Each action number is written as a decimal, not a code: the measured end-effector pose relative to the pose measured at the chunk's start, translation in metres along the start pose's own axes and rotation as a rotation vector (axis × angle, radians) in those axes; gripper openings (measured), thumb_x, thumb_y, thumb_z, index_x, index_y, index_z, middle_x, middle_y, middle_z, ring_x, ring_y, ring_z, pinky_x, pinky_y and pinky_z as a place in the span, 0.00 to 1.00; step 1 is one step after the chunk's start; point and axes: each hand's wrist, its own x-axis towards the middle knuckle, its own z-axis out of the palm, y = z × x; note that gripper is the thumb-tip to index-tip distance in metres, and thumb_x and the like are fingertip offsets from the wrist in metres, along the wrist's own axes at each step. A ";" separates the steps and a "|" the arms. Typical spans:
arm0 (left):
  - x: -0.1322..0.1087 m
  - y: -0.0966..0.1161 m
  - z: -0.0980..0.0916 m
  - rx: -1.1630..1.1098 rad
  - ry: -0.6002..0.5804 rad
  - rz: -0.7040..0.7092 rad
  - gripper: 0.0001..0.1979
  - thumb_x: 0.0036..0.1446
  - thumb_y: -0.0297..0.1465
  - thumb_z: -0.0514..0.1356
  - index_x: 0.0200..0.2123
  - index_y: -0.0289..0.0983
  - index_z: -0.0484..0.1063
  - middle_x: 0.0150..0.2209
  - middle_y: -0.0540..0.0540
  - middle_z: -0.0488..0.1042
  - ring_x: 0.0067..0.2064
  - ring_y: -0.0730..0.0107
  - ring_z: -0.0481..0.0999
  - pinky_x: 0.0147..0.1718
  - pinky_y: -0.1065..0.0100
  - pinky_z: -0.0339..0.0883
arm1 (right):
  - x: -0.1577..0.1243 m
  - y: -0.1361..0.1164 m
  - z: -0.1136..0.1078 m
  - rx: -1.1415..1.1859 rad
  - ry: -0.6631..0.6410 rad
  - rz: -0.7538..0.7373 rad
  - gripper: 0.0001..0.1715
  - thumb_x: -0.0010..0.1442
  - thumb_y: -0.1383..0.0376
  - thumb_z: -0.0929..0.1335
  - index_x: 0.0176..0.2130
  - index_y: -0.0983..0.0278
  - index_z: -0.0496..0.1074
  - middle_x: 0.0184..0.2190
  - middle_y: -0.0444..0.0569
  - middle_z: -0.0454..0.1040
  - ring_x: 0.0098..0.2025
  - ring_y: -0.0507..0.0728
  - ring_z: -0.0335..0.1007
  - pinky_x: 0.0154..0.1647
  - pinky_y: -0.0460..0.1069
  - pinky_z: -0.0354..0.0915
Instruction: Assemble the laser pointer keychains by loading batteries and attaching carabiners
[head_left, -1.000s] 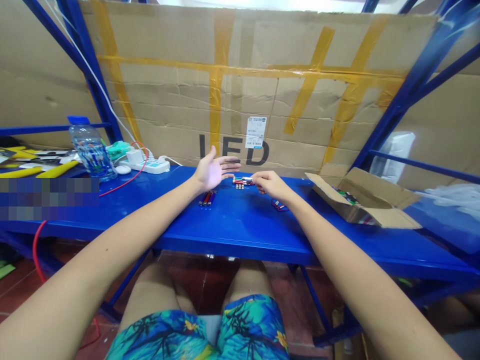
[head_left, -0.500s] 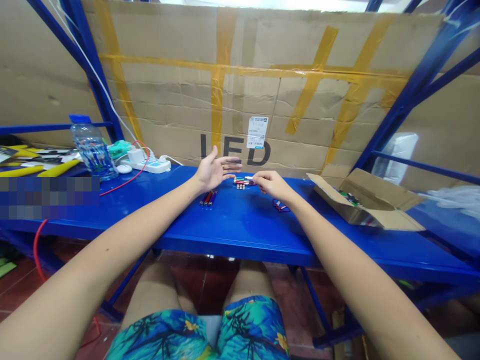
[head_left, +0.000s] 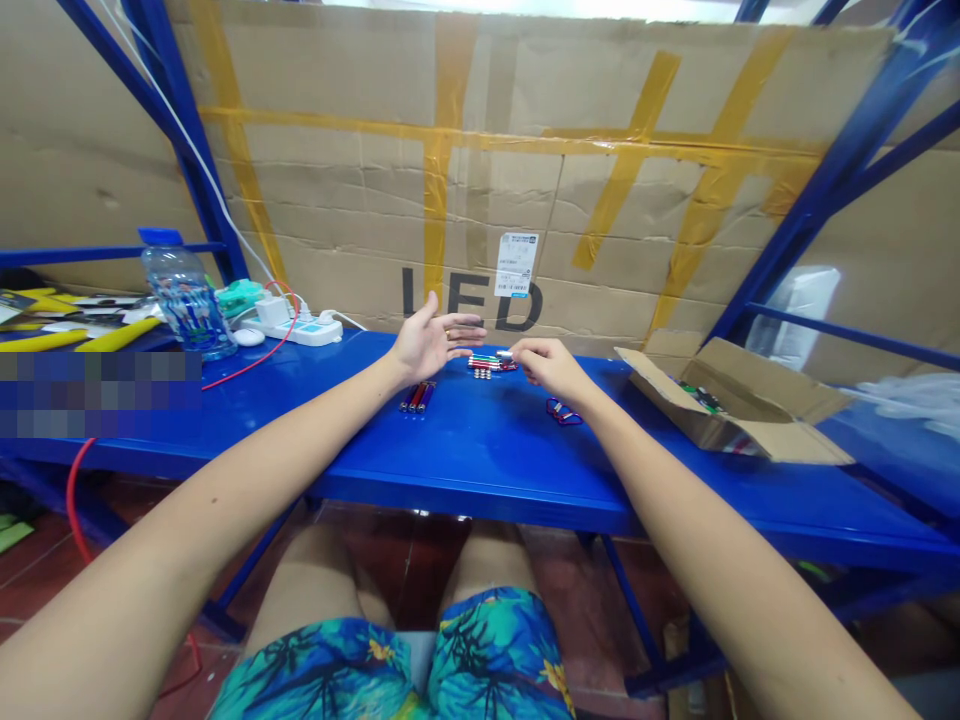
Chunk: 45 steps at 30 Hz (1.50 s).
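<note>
My left hand [head_left: 429,343] is held palm up above the blue shelf [head_left: 480,450], fingers spread, with nothing in it. My right hand [head_left: 546,366] reaches to a small pile of thin coloured pens or sticks [head_left: 486,364] and pinches at one end of it. Three more coloured sticks [head_left: 417,397] lie side by side just below my left hand. A small red and blue piece [head_left: 561,411] lies on the shelf by my right wrist.
An open cardboard box [head_left: 731,399] with small parts stands at the right. At the left are a water bottle [head_left: 184,301], a white power strip [head_left: 296,327], a red cable [head_left: 247,368] and yellow tools [head_left: 75,335]. A taped cardboard wall [head_left: 480,180] closes the back.
Both hands have hardly moved; my right hand's fingers have shifted slightly at the pile.
</note>
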 end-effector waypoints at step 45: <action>0.003 0.005 -0.043 0.354 0.455 -0.025 0.33 0.64 0.56 0.46 0.35 0.35 0.78 0.39 0.37 0.81 0.42 0.61 0.78 0.39 0.64 0.67 | 0.101 0.094 -0.008 -0.777 -0.205 0.130 0.20 0.68 0.59 0.61 0.43 0.66 0.78 0.48 0.60 0.79 0.47 0.63 0.73 0.47 0.51 0.63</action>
